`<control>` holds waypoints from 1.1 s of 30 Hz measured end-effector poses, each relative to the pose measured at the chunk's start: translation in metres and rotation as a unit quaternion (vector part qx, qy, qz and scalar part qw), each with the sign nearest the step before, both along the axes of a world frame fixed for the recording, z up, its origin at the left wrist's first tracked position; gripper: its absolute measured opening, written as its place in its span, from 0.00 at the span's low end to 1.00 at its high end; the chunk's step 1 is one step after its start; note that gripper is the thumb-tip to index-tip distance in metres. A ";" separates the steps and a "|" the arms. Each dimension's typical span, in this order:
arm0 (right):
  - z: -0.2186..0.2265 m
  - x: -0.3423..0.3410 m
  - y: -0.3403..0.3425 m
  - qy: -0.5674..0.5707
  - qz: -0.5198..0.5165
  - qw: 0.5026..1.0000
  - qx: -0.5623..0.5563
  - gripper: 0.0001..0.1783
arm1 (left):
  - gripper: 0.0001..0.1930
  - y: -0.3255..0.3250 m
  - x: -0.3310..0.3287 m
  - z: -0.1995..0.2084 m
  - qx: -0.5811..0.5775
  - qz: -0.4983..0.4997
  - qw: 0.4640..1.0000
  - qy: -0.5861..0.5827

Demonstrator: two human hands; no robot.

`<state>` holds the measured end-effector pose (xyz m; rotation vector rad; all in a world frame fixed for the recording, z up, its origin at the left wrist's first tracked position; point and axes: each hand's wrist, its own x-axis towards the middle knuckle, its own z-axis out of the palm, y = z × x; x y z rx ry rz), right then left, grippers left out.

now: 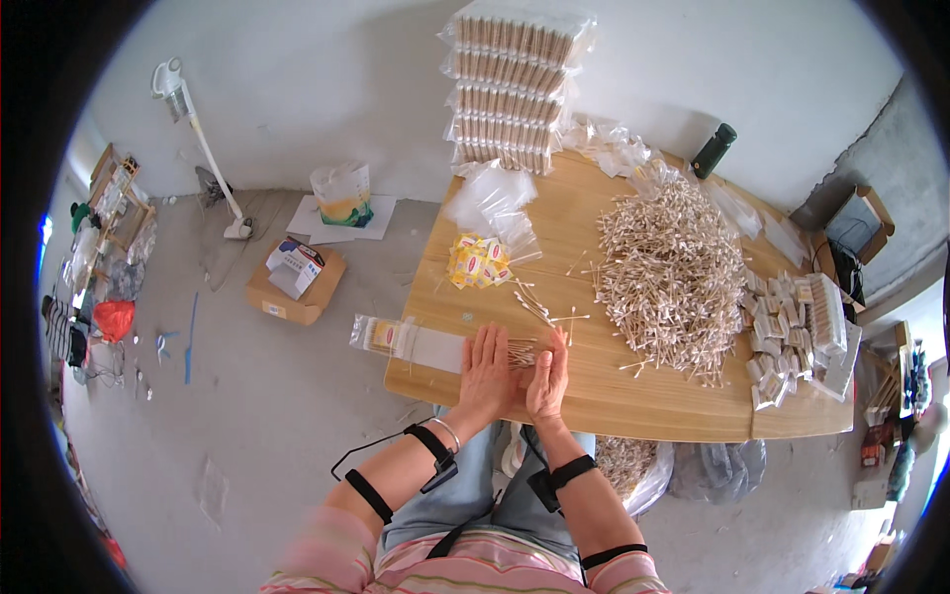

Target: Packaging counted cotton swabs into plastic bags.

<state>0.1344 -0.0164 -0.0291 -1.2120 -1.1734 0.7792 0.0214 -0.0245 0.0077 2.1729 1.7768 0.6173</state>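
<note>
My left hand (484, 374) lies flat near the table's front edge, fingers stretched out over a white card or sleeve (436, 348) and the near part of a small bunch of cotton swabs (522, 352). On its edge, fingers straight, my right hand (547, 378) stands at the right end of that bunch. The hands partly hide the swabs, so I cannot tell whether the swabs lie inside the sleeve. Left of the sleeve is a clear plastic packet (381, 335) with a yellow label. A few loose swabs (535, 305) lie just beyond my hands.
A large heap of cotton swabs (668, 277) covers the table's right half. Yellow-and-white labels (479, 261) and clear bags (492, 201) lie far left, beneath stacked swab packs (515, 89). Small filled packets (782, 332) sit at the right; a dark green bottle (713, 151) is behind.
</note>
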 end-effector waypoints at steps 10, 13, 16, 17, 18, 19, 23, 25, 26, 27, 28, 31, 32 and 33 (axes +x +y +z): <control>0.014 0.005 -0.006 -0.135 -0.018 0.991 0.005 0.20 | 0.23 0.024 -0.028 -0.002 0.092 -0.118 0.989 -0.004; 0.014 0.005 -0.006 -0.145 -0.023 0.989 0.011 0.20 | 0.20 0.033 -0.032 0.001 0.089 -0.114 0.989 -0.033; 0.011 0.006 -0.005 -0.150 -0.026 0.988 0.019 0.20 | 0.20 0.032 -0.027 0.012 0.077 -0.097 0.992 -0.038; 0.010 0.007 -0.005 -0.150 -0.028 0.988 0.019 0.20 | 0.21 0.031 -0.023 0.015 0.053 -0.092 0.994 -0.034; 0.010 0.006 -0.006 -0.149 -0.028 0.988 0.019 0.20 | 0.21 0.026 -0.020 0.014 0.053 -0.091 0.994 -0.033; 0.010 0.006 -0.006 -0.144 -0.026 0.989 0.018 0.19 | 0.25 0.019 -0.014 0.009 0.067 -0.093 0.993 0.040; 0.013 0.002 -0.007 -0.125 -0.026 0.992 0.016 0.18 | 0.37 0.015 -0.001 -0.015 -0.001 -0.069 0.990 0.120; 0.014 0.003 -0.007 -0.128 -0.029 0.991 0.010 0.19 | 0.38 0.030 0.003 -0.010 -0.005 -0.057 0.989 0.133; 0.015 0.003 -0.007 -0.130 -0.030 0.991 0.006 0.20 | 0.40 0.037 0.005 -0.005 -0.007 -0.043 0.988 0.146; 0.015 0.003 -0.008 -0.129 -0.029 0.991 0.006 0.20 | 0.40 0.040 0.005 -0.004 -0.008 -0.041 0.988 0.147; 0.016 0.003 -0.008 -0.124 -0.029 0.992 0.004 0.20 | 0.40 0.043 0.005 -0.002 -0.007 -0.045 0.990 0.132; 0.013 0.005 -0.007 -0.124 -0.031 0.992 0.009 0.21 | 0.41 0.039 0.008 -0.001 -0.012 -0.051 0.989 0.135; 0.011 0.006 -0.006 -0.129 -0.030 0.991 0.017 0.21 | 0.40 0.034 0.009 -0.002 -0.019 -0.050 0.987 0.152; 0.012 0.004 -0.007 -0.126 -0.028 0.991 0.016 0.21 | 0.40 0.029 0.006 -0.006 -0.020 -0.048 0.987 0.154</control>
